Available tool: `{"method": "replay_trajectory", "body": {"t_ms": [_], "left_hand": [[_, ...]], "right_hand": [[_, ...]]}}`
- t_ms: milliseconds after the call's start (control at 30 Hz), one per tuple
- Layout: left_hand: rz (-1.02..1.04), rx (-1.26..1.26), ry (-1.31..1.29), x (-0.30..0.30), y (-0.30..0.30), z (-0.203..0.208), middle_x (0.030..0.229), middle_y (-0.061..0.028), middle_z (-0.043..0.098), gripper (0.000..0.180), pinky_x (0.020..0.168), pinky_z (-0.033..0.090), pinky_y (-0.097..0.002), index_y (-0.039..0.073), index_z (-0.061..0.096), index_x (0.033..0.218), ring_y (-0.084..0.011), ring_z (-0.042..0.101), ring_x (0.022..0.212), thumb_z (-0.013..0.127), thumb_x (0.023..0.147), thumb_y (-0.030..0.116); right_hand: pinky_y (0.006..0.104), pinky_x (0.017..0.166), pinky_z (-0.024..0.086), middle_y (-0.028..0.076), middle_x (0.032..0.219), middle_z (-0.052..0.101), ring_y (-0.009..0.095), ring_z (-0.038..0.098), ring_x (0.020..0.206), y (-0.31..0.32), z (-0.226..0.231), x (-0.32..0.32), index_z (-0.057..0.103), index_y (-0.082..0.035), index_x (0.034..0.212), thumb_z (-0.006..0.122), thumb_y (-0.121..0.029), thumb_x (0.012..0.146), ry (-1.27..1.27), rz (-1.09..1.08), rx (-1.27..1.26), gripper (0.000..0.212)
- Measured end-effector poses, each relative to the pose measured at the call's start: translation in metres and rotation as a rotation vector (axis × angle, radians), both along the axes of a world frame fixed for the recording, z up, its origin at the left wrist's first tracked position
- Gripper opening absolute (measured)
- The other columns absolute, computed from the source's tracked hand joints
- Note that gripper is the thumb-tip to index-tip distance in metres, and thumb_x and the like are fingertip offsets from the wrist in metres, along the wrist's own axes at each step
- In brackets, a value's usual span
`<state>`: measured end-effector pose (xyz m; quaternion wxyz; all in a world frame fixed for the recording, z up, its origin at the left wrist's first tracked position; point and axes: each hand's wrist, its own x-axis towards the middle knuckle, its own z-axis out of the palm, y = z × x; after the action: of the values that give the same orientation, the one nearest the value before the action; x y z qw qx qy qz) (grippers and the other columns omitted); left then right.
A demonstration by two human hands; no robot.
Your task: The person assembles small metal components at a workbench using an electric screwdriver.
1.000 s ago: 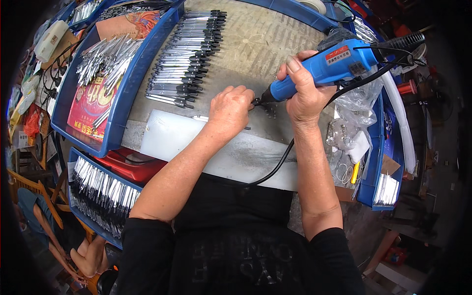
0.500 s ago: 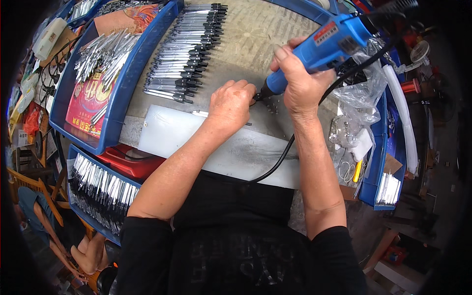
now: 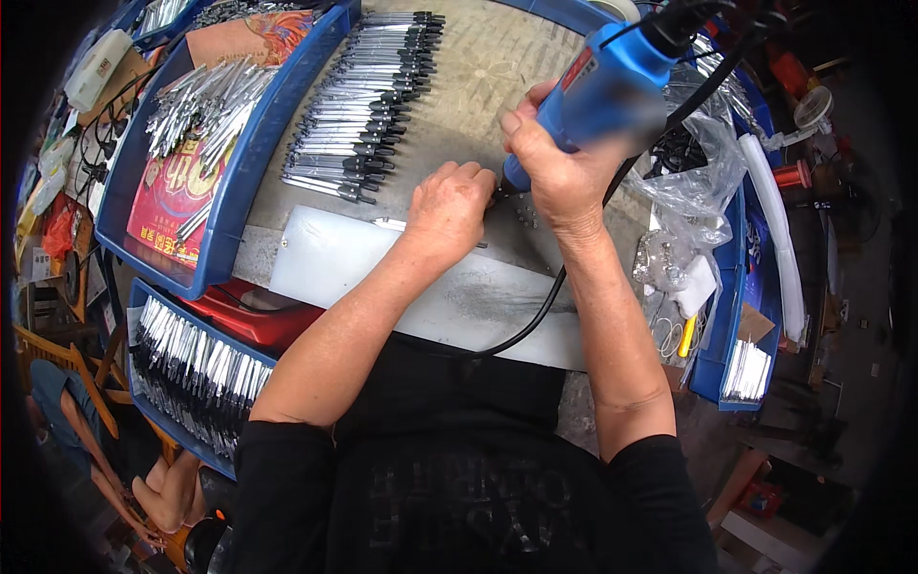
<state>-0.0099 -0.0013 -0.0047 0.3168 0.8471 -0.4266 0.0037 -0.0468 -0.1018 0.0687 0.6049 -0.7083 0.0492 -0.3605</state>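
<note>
Right hand [image 3: 566, 177]: my fingers are clamping a blue power tool [image 3: 612, 91].
Left hand [image 3: 449, 206]: fingertips are hiding; I cannot tell their grip.

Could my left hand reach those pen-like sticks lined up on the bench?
Probably yes: bare bench lies between the left hand and the pen-like sticks, though its fingers are near the blue tool.

Soft light, apparently from above, brightens the bench [image 3: 478, 105]; a blurred patch smears the tool [image 3: 585, 103]; the right side dims, edges curving into black.
</note>
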Motion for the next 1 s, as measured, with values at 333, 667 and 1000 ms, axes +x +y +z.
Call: {"method": "replay_trajectory", "body": {"t_ms": [333,667,1000], "left_hand": [[0.041,-0.095,-0.036,0.002,0.000,-0.001,0.074,-0.0077,0.054,0.011,0.065,0.044,-0.0383,0.005,0.057,0.077,-0.0270,0.054,0.075,0.063,0.070,0.011],[-0.034,-0.030,-0.151,0.000,-0.009,-0.003,0.073,-0.0058,0.054,0.011,0.062,0.046,-0.0369,0.006,0.058,0.075,-0.0243,0.054,0.075,0.064,0.069,0.012],[-0.047,0.004,-0.172,0.001,-0.010,-0.002,0.071,-0.0060,0.053,0.012,0.061,0.045,-0.0377,0.005,0.054,0.071,-0.0246,0.053,0.073,0.063,0.070,0.012]], "right_hand": [[0.0248,0.053,0.046,0.006,0.070,0.053,0.013,0.054,0.058,-0.014,0.011,-0.025,0.050,0.003,0.089,0.066,-0.001,0.067,-0.334,-0.135,0.294,0.028],[0.0283,0.054,0.047,0.007,0.069,0.052,0.016,0.054,0.054,-0.030,0.005,-0.034,0.049,0.004,0.089,0.064,-0.004,0.067,-0.383,-0.219,0.349,0.028],[0.0284,0.052,0.049,0.008,0.073,0.051,0.016,0.054,0.057,-0.034,-0.002,-0.036,0.048,0.004,0.089,0.064,-0.002,0.066,-0.393,-0.211,0.364,0.028]]}}
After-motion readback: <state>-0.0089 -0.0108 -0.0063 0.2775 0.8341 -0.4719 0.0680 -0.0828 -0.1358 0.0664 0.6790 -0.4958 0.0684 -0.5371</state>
